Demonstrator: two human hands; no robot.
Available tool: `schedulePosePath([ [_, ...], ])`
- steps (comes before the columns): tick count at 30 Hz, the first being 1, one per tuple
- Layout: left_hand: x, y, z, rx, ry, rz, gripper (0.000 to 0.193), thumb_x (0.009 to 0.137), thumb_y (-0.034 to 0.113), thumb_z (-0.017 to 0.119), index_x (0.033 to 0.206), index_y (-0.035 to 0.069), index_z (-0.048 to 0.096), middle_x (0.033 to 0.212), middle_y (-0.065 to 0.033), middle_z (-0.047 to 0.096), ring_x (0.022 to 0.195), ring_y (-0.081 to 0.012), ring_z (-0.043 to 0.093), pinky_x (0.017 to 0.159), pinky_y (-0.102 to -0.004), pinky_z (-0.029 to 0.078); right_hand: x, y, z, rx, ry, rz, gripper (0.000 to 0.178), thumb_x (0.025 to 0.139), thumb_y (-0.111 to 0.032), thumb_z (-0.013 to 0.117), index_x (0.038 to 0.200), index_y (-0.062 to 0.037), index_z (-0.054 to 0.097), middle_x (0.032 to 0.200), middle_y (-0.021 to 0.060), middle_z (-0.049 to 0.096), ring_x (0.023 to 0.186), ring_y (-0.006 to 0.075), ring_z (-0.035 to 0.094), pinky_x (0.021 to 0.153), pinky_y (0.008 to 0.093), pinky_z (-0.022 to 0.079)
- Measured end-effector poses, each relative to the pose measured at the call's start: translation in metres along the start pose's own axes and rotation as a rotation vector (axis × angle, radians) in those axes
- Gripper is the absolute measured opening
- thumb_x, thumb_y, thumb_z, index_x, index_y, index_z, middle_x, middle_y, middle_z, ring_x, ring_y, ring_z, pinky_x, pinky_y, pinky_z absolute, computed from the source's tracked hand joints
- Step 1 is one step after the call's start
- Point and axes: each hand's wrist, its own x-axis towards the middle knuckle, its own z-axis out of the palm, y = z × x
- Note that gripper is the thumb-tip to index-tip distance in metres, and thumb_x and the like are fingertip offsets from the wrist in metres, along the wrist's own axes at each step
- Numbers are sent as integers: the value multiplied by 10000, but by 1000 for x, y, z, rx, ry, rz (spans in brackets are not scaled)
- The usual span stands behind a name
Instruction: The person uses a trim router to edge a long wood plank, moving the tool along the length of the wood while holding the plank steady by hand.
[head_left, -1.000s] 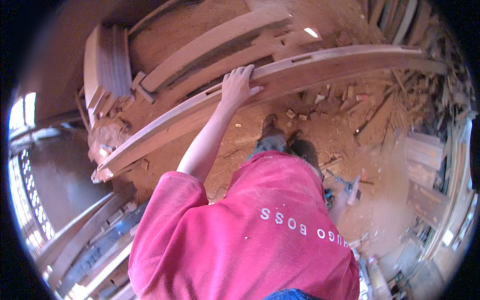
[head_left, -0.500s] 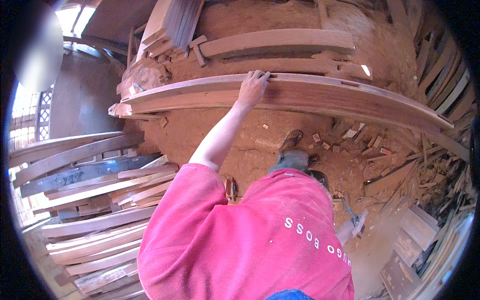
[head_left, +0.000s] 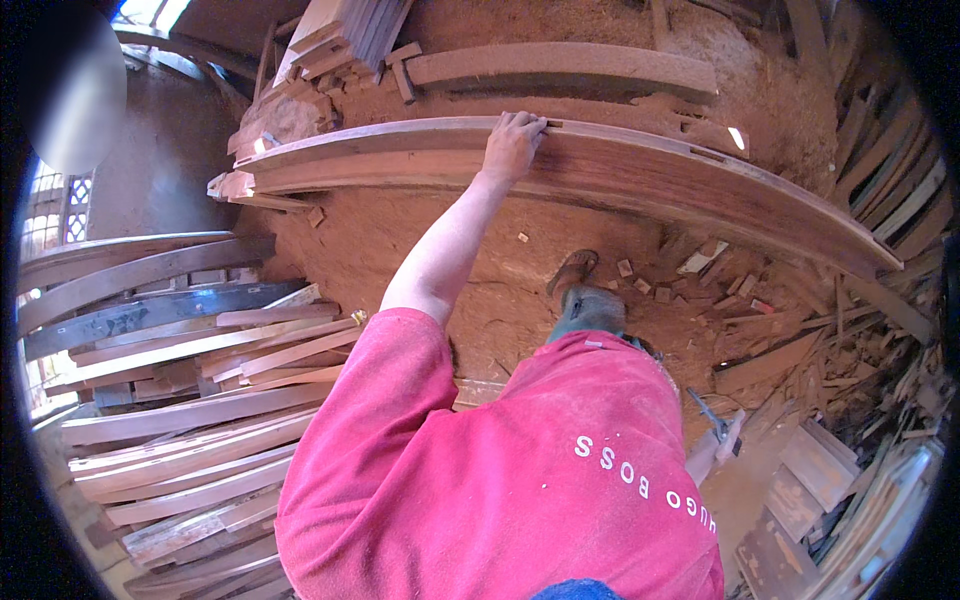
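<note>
My left hand is closed over the upper edge of a long wooden plank, its fingers bent onto the far side. The reddish-brown plank stands on edge across the view, with narrow mortises cut into its upper edge. One mortise lies just right of my fingers, another farther right. My left arm reaches forward from a pink sleeve. I cannot make out my right hand. Past the right side of my shirt, a bluish tool-like object shows beside a pale shape, too unclear to name.
Stacked boards fill the left side. Beyond the plank lie a thick curved-looking beam and a board stack. Wood offcuts litter the brown floor ahead of my sandaled foot. Scrap boards pile up at right.
The plank and my left hand sit higher in the view now, and the stacked boards have shifted left. My left hand keeps its hold on the plank's upper edge.
</note>
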Motion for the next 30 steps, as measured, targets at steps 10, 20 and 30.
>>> schedulePosePath([
  [10, -4, -4, 8, -36, 3, -41, 278, 917, 186, 689, 1186, 124, 721, 1137, -71, 669, 1147, -308, 610, 1118, -530, 434, 19, -7, 3, -24, -20, -56, 413, 969, -151, 639, 1375, -176, 564, 885, 79, 654, 788, 241, 652, 800, 381, 529],
  [20, 7, 6, 14, 5, -49, -65, 345, 880, 189, 727, 1207, 81, 704, 1242, -128, 667, 1229, -355, 601, 1115, -534, 427, 43, -56, 21, -108, -121, -100, 350, 974, -191, 648, 1321, -201, 612, 830, 68, 646, 760, 240, 655, 781, 380, 530],
  [30, 10, -1, 7, 65, -140, -67, 424, 801, 148, 787, 1215, 135, 697, 1235, -90, 645, 1220, -316, 594, 1094, -499, 417, 63, -121, 47, -198, -219, -44, 327, 973, -212, 652, 1299, -207, 630, 817, 66, 644, 757, 241, 656, 778, 382, 531],
])
